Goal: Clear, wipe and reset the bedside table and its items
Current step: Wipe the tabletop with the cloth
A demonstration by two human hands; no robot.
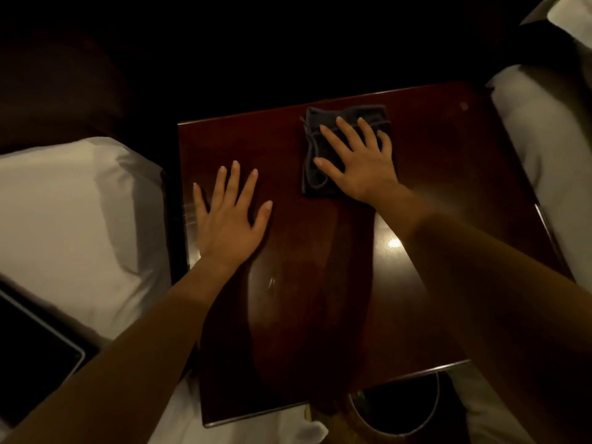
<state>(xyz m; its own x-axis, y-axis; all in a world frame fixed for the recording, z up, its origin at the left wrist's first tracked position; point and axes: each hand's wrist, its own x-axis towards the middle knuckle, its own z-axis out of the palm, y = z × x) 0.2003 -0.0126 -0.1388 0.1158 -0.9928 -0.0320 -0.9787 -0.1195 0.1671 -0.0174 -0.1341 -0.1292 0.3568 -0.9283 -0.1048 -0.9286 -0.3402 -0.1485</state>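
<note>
Dark wooden bedside table [448, 193] under both your arms, your left hand [229, 219] flat and unclenched near its left edge, your right hand [358, 158] spread, pressing the folded dark cloth [315, 149] toward its far edge.

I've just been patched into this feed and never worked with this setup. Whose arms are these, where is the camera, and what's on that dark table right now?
There is no machine here: a person is working with two bare hands, and the one picture comes from a camera worn on their head, looking forward and down. The dark wooden bedside table fills the middle. The left hand lies flat and open on the bare wood, holding nothing. The right hand presses flat, fingers spread, on a folded dark cloth near the far side, as for wiping. Nothing else clearly shows on the top. White bedding lies to the left and right, a dark flat screen-like thing rests on the left bed, and a round bin stands below the table's near edge.
</note>
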